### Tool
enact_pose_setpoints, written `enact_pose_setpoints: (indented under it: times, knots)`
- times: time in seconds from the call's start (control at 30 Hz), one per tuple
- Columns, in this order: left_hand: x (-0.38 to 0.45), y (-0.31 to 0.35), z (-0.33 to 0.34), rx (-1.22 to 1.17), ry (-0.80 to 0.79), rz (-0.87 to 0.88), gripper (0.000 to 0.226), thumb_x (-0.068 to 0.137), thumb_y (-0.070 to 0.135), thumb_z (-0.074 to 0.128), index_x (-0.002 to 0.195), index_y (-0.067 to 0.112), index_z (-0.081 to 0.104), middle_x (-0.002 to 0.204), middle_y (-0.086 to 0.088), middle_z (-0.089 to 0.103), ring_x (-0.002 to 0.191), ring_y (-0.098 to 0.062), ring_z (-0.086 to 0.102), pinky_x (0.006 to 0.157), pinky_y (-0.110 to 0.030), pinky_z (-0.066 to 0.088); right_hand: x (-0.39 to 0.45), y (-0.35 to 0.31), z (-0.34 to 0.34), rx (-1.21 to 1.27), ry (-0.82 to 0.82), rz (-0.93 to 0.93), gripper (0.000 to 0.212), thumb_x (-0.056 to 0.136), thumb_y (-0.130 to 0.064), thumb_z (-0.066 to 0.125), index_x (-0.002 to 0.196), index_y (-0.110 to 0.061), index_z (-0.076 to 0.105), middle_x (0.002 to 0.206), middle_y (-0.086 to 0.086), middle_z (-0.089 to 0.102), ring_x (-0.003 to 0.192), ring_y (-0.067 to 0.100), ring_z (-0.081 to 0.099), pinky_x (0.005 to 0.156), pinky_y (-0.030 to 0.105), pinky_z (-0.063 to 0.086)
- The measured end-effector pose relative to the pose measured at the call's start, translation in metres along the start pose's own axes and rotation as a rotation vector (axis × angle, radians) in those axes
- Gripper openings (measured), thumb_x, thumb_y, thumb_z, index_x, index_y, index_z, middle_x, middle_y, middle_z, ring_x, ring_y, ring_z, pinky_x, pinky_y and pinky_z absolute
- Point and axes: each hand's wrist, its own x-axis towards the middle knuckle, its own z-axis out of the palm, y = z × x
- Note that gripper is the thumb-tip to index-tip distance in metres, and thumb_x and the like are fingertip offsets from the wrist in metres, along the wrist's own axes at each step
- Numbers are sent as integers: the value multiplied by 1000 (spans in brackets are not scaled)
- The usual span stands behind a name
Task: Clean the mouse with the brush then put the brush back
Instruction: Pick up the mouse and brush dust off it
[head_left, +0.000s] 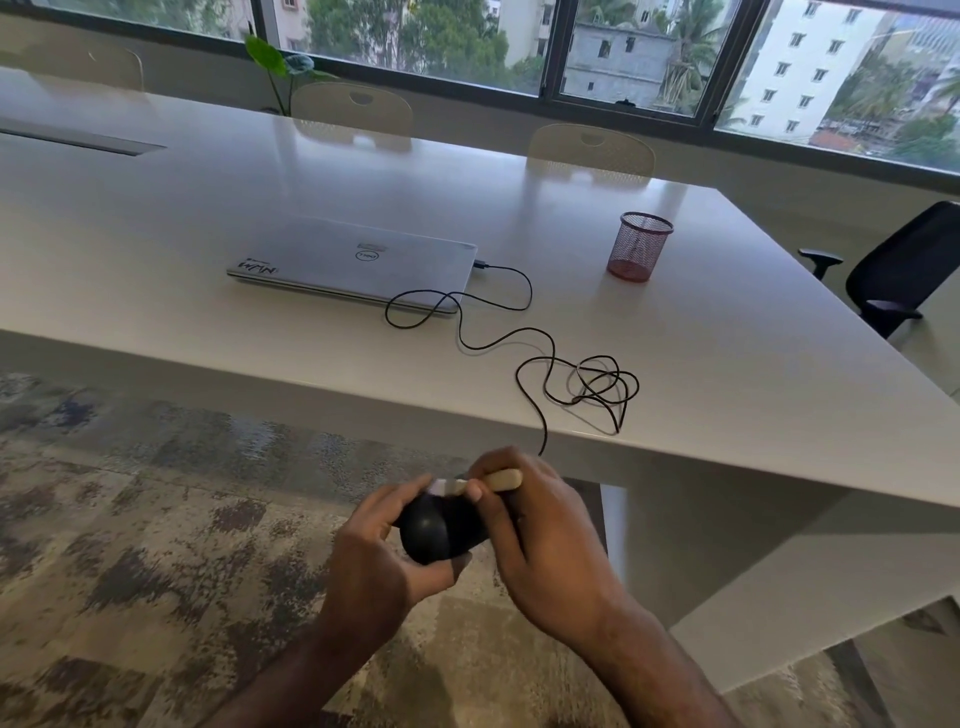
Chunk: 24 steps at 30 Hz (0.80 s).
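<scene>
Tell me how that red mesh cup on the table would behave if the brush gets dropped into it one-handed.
The red mesh cup looks like thin wire mesh and is empty, so it is probably light and may slide on the glossy table. It stands upright, taller than wide, so a sideways knock could tip it; once down, its round wall would likely roll.

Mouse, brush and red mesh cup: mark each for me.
mouse (434, 532), head view, rounded black back.
brush (503, 479), head view, pale handle beside the thumb.
red mesh cup (638, 245), head view, front wall.
</scene>
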Motion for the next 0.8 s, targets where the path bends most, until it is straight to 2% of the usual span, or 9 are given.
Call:
enact_pose_setpoints:
  times: [0.1, 0.27, 0.37, 0.4, 0.47, 0.57, 0.63, 0.7, 0.8]
  knots:
    - [-2, -3, 2, 11, 2, -9, 82, 52, 12, 102, 127, 5, 69, 113, -4, 72, 104, -17, 68, 86, -29, 58, -3, -6, 6, -33, -96, -44, 10, 103, -34, 45, 102, -31, 54, 95, -18, 61, 94, 4, 55, 80, 28, 50]
    - [-4, -4, 5, -218, 20, -153, 116, 53, 14, 97, 153, 3, 38, 108, -2, 69, 95, -1, 70, 78, -6, 53, -9, -11, 12, -37, -175, -58, 12, 104, -35, 42, 100, -29, 53, 89, -13, 60, 86, 8, 53, 76, 36, 49]
    - [-2, -4, 8, -320, 46, -202, 115, 61, 5, 92, 157, 14, 30, 113, -8, 66, 108, -22, 67, 75, -6, 54, -11, -13, 13, -59, -223, -72, 16, 104, -37, 42, 98, -28, 54, 87, -11, 59, 84, 9, 53, 75, 39, 49]
    - [-2, -4, 8, -339, 49, -202, 116, 58, 7, 92, 156, 15, 30, 112, -7, 67, 106, -20, 69, 76, -6, 54, -11, -13, 12, -38, -195, -72, 15, 104, -35, 43, 98, -28, 55, 88, -12, 60, 84, 8, 54, 75, 39, 49]
    - [-2, -4, 8, -278, 43, -156, 119, 51, 3, 97, 152, 11, 36, 107, 2, 67, 99, -3, 72, 78, -4, 52, -9, -11, 9, 18, -104, -48, 12, 103, -32, 46, 101, -28, 57, 91, -14, 61, 88, 8, 58, 76, 36, 51]
    - [-1, -6, 6, -105, 28, -46, 101, 47, 4, 103, 137, 10, 59, 109, 11, 64, 101, -1, 65, 84, -2, 48, -6, -8, 4, -11, -50, -31, 12, 103, -33, 45, 105, -30, 57, 97, -15, 63, 95, 8, 58, 80, 34, 51]
    - [0, -5, 3, -83, 20, -12, 79, 50, 20, 100, 123, 15, 70, 108, 7, 69, 99, -7, 66, 83, -11, 52, -6, -8, 3, -32, -106, -54, 12, 104, -34, 45, 104, -31, 56, 95, -15, 62, 95, 9, 57, 79, 35, 50]
    - [1, 0, 1, -109, 21, -7, 63, 54, 38, 87, 113, 22, 73, 102, 6, 70, 93, -9, 66, 77, -16, 52, -8, -9, 3, -45, -181, -79, 13, 104, -38, 43, 102, -32, 54, 92, -15, 61, 90, 10, 55, 76, 37, 50]
    - [2, 5, 2, -113, 36, 17, 54, 57, 44, 81, 108, 31, 69, 96, 11, 69, 90, -5, 64, 74, -7, 47, -10, -7, -2, -59, -256, -85, 17, 104, -42, 40, 97, -33, 53, 88, -13, 60, 87, 11, 55, 74, 40, 50]
